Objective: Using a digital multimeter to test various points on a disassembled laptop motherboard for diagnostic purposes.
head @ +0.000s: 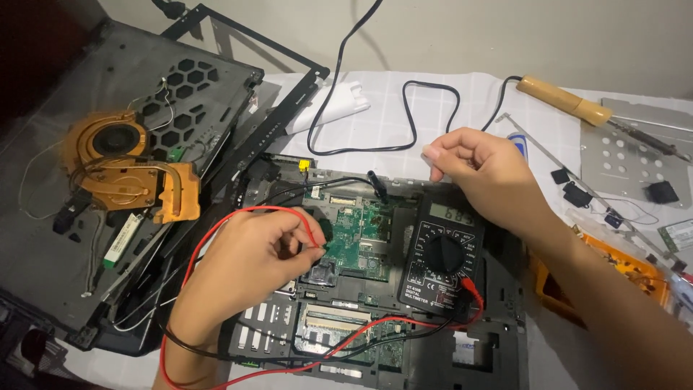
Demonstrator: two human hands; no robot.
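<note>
Copper cooling fan (130, 170) lying left of the white cloth (462, 101); wooden-handled soldering iron (577, 105) resting on the cloth's right part, perforated metal plate (621, 155) lying beneath it.

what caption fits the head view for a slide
Left hand pinches the red probe lead over an opened laptop's green board; right hand hovers above the black multimeter.

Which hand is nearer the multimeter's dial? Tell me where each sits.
Right. The right hand hovers just above the multimeter, over its display. The left hand is off to the dial's left, pinching a red probe over the green circuit board.
</note>
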